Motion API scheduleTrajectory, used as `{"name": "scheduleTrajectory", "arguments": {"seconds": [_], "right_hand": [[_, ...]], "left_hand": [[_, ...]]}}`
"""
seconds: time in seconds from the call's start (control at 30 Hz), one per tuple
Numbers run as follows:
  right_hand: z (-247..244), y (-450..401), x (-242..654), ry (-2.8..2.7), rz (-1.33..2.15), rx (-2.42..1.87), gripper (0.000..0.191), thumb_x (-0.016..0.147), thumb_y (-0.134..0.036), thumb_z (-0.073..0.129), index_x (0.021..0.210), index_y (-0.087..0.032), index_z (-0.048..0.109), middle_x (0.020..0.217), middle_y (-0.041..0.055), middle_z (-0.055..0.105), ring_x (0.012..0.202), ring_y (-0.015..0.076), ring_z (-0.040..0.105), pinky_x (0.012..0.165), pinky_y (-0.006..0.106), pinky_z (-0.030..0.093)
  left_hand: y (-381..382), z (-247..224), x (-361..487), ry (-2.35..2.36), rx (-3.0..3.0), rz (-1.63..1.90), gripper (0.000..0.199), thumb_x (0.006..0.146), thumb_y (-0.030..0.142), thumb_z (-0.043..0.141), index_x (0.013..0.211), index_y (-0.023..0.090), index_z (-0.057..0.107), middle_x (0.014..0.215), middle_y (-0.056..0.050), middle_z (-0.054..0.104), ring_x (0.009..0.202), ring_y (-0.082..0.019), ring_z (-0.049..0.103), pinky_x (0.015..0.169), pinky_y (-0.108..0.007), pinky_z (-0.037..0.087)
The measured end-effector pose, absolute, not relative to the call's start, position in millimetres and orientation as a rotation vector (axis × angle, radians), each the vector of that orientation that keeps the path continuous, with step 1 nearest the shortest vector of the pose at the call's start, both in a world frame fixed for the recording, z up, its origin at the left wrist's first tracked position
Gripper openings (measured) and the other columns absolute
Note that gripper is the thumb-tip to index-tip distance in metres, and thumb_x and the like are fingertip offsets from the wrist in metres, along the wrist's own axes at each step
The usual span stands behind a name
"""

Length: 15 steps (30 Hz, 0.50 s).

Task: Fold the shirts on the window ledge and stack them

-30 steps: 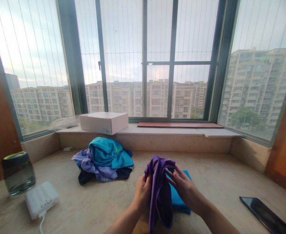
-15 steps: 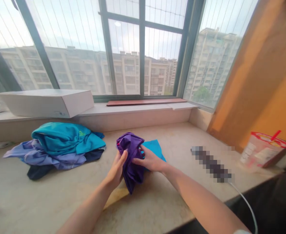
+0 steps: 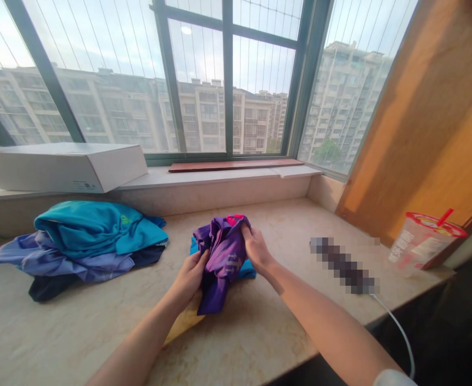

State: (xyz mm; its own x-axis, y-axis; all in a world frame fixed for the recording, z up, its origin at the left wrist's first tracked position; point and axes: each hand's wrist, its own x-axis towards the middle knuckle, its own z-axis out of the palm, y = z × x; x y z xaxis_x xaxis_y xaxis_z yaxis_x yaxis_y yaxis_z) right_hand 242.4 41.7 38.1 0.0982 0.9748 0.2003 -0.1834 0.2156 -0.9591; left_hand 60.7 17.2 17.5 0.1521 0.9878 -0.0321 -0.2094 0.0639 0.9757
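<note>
A bunched purple cloth (image 3: 223,254) with pale lettering and a pink-red patch at its top is held up between my two hands. My left hand (image 3: 190,276) pinches its left side, thumb on top. On the right edge, near the top, my right hand (image 3: 255,247) grips the same cloth. Behind and below it lies a blue cloth (image 3: 247,269), mostly hidden, on the stone counter (image 3: 284,327). A heap of clothes rests on the left, with a teal garment (image 3: 95,228) over a lavender one (image 3: 70,262) and dark fabric (image 3: 51,288).
On the window sill stand a white box (image 3: 59,169) and a reddish board (image 3: 236,164). At the right are a blurred-out dark object (image 3: 342,265) with a white cable (image 3: 398,327) and a plastic cup (image 3: 426,241) with a red straw.
The purple cloth has been spread wider, showing lettering and the pink-red patch. My right hand has moved up to its upper right edge. The view has shifted slightly to the right.
</note>
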Motion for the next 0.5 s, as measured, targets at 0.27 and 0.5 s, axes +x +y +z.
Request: {"name": "scheduleTrajectory", "arguments": {"seconds": [0.27, 0.5], "right_hand": [[34, 80, 303, -0.884, 0.805, -1.172, 0.048, 0.086, -0.052, 0.055, 0.117, -0.016, 0.062, 0.095, 0.0086, 0.073, 0.082, 0.0239, 0.069, 0.078, 0.038, 0.056], [16, 70, 294, -1.731, 0.444, -1.192, 0.039, 0.087, -0.041, 0.065, 0.119, -0.019, 0.068, 0.125, 0.0124, 0.067, 0.121, 0.0265, 0.059, 0.109, 0.044, 0.041]], "left_hand": [[30, 23, 48, 0.926, 0.775, 1.548, 0.038, 0.080, 0.048, 0.075, 0.104, 0.020, 0.069, 0.083, -0.003, 0.077, 0.086, -0.023, 0.073, 0.082, -0.036, 0.058], [36, 8, 41, 1.073, 0.863, 1.517, 0.032, 0.085, 0.048, 0.068, 0.098, 0.018, 0.073, 0.094, -0.007, 0.077, 0.101, -0.026, 0.071, 0.096, -0.039, 0.053]]}}
